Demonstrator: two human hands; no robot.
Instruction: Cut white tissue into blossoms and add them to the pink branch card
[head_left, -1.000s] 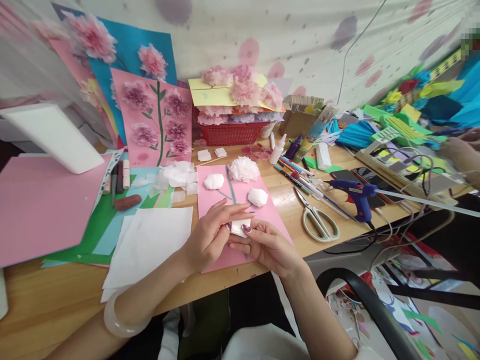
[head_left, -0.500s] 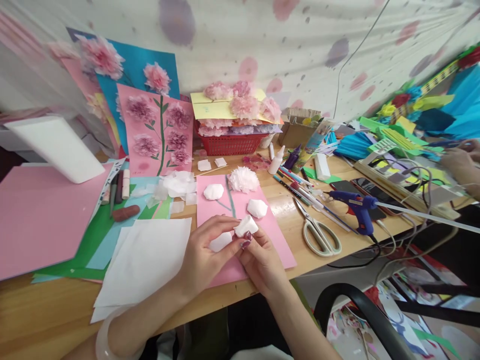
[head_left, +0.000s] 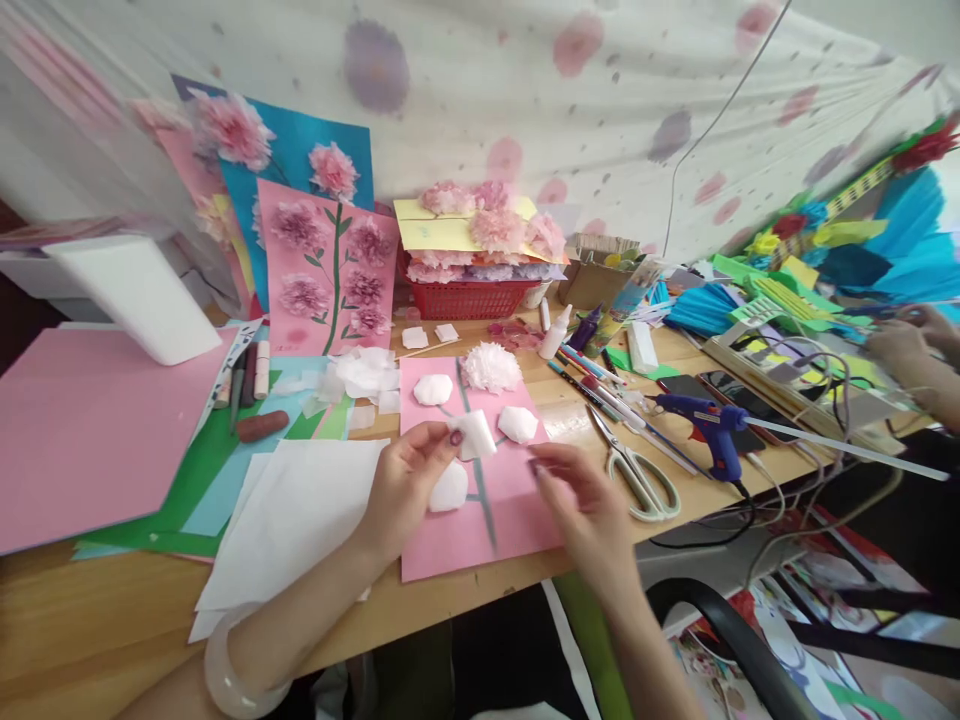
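Note:
Between the thumb and fingers of my left hand (head_left: 415, 480) is a folded piece of white tissue paper (head_left: 477, 436), held above the pink card (head_left: 517, 500). My right hand (head_left: 589, 505) hovers apart from it over the card's right side, slightly blurred, fingers loosely bent and nothing visible in them. A painted green stem (head_left: 486, 500) runs down the card. Around the stem sit a fluffy white paper flower (head_left: 491, 367) and flat white tissue pads, one at upper left (head_left: 433, 389), one at right (head_left: 517, 424), one at lower left (head_left: 448, 487).
White sheets (head_left: 300, 520) lie left of the card, with tissue scraps (head_left: 360, 372) behind them. To the right are scissors (head_left: 641, 480), several pens, and a blue glue gun (head_left: 709, 430) with its cable. A red basket (head_left: 472, 298) stands behind. Another person's hands (head_left: 911, 345) are at far right.
My right hand has let go of the folded tissue paper and moved right and down. My left hand keeps the tissue, now tilted and shown more fully. The view has shifted slightly.

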